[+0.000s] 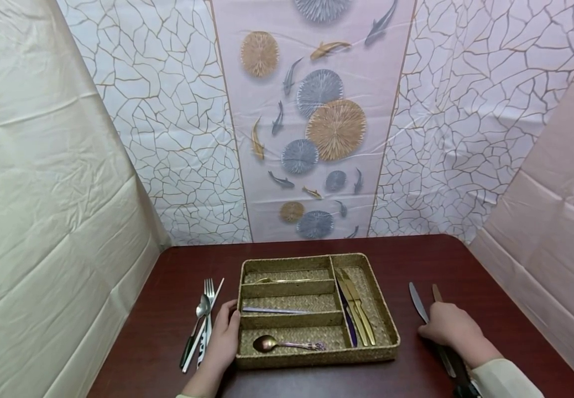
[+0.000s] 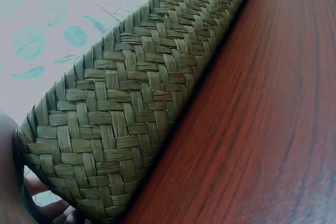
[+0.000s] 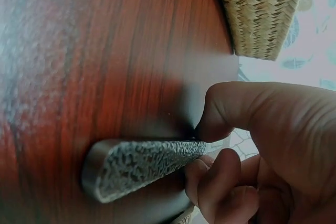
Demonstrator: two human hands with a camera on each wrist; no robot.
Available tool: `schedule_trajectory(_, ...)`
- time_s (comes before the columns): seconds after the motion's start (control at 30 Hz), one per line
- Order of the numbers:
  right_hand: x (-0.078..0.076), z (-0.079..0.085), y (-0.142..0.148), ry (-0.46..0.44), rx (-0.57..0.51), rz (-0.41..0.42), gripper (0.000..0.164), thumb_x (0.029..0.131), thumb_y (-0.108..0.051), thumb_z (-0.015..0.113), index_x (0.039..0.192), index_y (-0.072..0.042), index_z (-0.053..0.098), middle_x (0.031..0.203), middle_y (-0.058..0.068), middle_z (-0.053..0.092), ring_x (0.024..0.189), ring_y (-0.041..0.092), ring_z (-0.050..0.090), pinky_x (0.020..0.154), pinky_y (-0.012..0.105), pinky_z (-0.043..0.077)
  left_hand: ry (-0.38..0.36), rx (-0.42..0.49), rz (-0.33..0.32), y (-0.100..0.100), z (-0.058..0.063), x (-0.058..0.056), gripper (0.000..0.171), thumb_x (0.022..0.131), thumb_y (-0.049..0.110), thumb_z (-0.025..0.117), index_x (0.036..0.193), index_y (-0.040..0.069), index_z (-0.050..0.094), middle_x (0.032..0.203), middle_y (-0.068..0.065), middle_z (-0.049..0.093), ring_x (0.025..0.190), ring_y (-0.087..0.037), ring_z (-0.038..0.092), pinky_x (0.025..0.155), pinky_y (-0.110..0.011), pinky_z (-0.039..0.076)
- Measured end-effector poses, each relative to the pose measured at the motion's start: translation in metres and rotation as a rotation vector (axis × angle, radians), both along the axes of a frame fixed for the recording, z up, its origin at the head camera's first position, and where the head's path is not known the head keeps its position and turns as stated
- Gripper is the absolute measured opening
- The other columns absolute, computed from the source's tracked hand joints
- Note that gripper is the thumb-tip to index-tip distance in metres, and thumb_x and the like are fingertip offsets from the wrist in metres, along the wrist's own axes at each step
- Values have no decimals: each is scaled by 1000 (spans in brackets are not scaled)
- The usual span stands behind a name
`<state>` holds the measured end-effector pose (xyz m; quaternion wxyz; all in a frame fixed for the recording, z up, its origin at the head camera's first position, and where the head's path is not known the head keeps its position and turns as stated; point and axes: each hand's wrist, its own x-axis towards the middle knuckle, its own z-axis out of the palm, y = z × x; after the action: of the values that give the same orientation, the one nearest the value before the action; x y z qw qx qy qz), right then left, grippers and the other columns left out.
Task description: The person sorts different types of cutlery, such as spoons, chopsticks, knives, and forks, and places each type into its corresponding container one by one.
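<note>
Reaches forward with both arms, hands set well apart. Slants the left forearm up and inward from the lower edge of the head view. Holds the left hand with the palm turned inward and the fingers extended forward, relaxed and slightly bent. Shows just a dim, partly hidden part of it at lower left in the left wrist view. Angles the right forearm in from the lower right, toward the middle. Turns the right hand with its back upward. Bends the right thumb at the joint, pinching against the index finger, with the remaining fingers curled toward the palm.
</note>
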<state>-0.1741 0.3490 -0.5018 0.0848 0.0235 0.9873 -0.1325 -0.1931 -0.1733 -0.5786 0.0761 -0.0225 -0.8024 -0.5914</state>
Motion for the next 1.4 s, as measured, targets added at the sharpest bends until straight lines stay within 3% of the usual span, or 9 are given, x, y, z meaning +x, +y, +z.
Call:
schedule_trajectory(0.53,-3,7,-4,-21,-39,12,29,86,-26,76,66,-14,58,63,3,57,57,22,54,58,40,44,10,-8,-3,5,3,1,36,117,14,46,148,-2,53,147,-26,59,140,-42,54,116,-60,40)
schedule_trajectory(0.73,-9,21,-15,51,-73,29,38,82,-25,75,56,-19,48,53,-7,38,49,15,39,54,36,38,-2,-11,-8,6,6,1,37,117,13,44,149,-2,52,147,-27,58,140,-43,53,117,-59,39)
schedule_trajectory(0.9,-13,35,-30,79,-116,56,44,82,-24,74,54,-22,40,53,-11,27,50,10,24,52,32,28,-6,-22,-8,8,8,1,37,117,13,44,150,-3,52,148,-27,57,140,-42,53,116,-59,39)
schedule_trajectory(1.07,-19,51,-50,100,-133,58,45,80,-23,74,54,-22,37,53,-12,24,52,9,19,51,30,20,0,-39,-9,8,7,0,36,117,13,45,149,-3,52,148,-26,58,140,-42,53,117,-58,39)
schedule_trajectory(1.23,-28,63,-78,85,-143,83,45,83,-21,72,56,-22,36,54,-11,22,53,10,16,53,31,21,-4,-23,-24,4,5,0,39,117,15,44,151,-3,50,149,-29,56,141,-45,52,116,-62,39)
schedule_trajectory(1.4,-40,61,-107,41,-136,89,44,86,-19,72,56,-21,40,54,-10,23,52,11,18,53,32,25,-5,-33,-15,-1,2,2,40,118,19,46,152,-1,50,150,-27,56,141,-43,52,115,-62,39)
